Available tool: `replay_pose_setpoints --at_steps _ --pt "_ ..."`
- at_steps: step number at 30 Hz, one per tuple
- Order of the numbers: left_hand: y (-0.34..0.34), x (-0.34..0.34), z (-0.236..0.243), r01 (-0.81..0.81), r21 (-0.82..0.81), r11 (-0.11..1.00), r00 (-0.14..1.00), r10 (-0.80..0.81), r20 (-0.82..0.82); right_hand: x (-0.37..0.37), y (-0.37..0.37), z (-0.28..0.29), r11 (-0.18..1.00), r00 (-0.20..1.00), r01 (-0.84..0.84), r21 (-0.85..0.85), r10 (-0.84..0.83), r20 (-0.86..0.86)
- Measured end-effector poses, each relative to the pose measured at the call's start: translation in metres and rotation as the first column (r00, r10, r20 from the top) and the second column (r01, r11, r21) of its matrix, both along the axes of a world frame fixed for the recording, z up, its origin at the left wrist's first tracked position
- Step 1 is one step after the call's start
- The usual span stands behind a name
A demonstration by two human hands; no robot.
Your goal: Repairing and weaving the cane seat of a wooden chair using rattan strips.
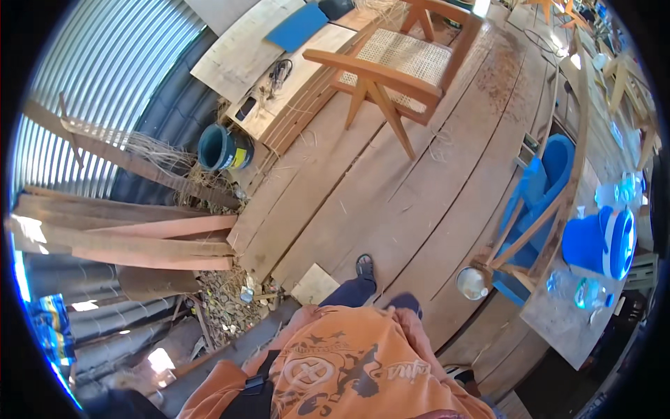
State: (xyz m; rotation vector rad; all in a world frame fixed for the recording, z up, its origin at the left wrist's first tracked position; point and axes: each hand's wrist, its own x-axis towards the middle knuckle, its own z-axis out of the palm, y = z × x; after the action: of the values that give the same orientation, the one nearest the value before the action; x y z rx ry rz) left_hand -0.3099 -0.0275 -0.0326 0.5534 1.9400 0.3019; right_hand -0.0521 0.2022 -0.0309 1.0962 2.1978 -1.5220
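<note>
My left hand (301, 320) hangs low beside the edge of my orange shirt (349, 363), its fingers hard to make out. On the other side, my right hand (407, 321) rests close to the shirt's edge, its fingers also unclear. No held thing shows at either hand. Ahead on the plank floor (363, 202) stands a wooden armchair (398, 87) with a woven cane seat (403, 56) and slanted legs. A square piece of board (316, 285) lies by my sandalled foot (365, 269), nearest to my left hand.
At the far left a low wooden bench (300, 77) carries a blue sheet (296, 28); a dark bucket (215, 148) stands beside it. Boards (153, 241) jut from the left. On the right are a blue plastic chair (544, 188), a round tin (472, 283) and a blue bucket (590, 241).
</note>
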Motion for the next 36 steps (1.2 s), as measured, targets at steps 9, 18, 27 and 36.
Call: replay_pose_setpoints --at_steps 9,18,27,36 --pt "0.049 -0.176 -0.102 -0.536 0.138 0.833 0.836 0.501 0.224 -0.247 0.145 0.002 0.987 0.998 -0.058 -0.152 0.059 0.002" --pt "0.256 -0.408 -0.042 -0.135 0.084 0.987 0.914 0.156 -0.375 -0.431 0.253 -0.044 0.962 0.990 0.096 -0.256 -0.064 0.129" --pt "0.442 -0.608 -0.010 0.479 -0.240 0.844 0.829 -0.525 -0.193 -0.542 0.257 -0.056 0.855 0.855 0.492 -0.166 -0.438 0.278" --pt "0.538 -0.723 -0.030 0.775 -0.225 0.590 0.579 -0.806 -0.120 -0.656 0.142 -0.118 0.689 0.690 0.723 -0.042 -0.719 0.082"
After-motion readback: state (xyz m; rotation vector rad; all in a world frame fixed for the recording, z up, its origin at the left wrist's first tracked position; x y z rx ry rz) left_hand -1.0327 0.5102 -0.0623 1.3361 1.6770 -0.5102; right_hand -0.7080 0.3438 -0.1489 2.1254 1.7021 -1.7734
